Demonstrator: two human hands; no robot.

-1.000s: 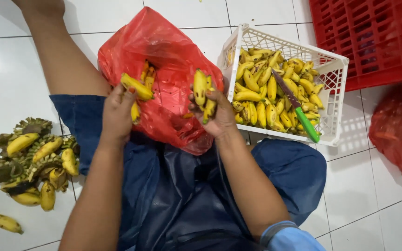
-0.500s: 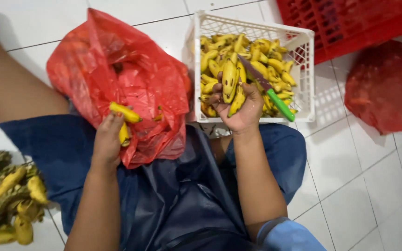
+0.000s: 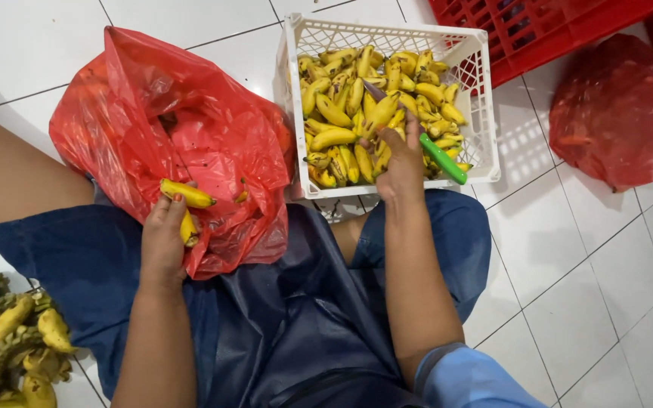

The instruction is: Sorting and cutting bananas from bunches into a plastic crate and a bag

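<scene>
Red plastic bag (image 3: 190, 128) on lap, white crate (image 3: 485, 98) of bananas just beside it. Red crate (image 3: 561, 30) beyond. Right hand (image 3: 400, 162) in crate, fingers clenched on green-handled knife (image 3: 440, 157). Left hand (image 3: 162, 238) grasping small bananas (image 3: 187, 194) against bag.

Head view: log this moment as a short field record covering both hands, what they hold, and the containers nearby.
left hand: grips small yellow bananas over the red plastic bag
right hand: reaches into the white crate, bananas at its fingers
crate contents: loose yellow bananas, a green-handled knife lying on top
left edge: pile of banana stalks on the tiled floor
right side: red crate, second red bag
</scene>
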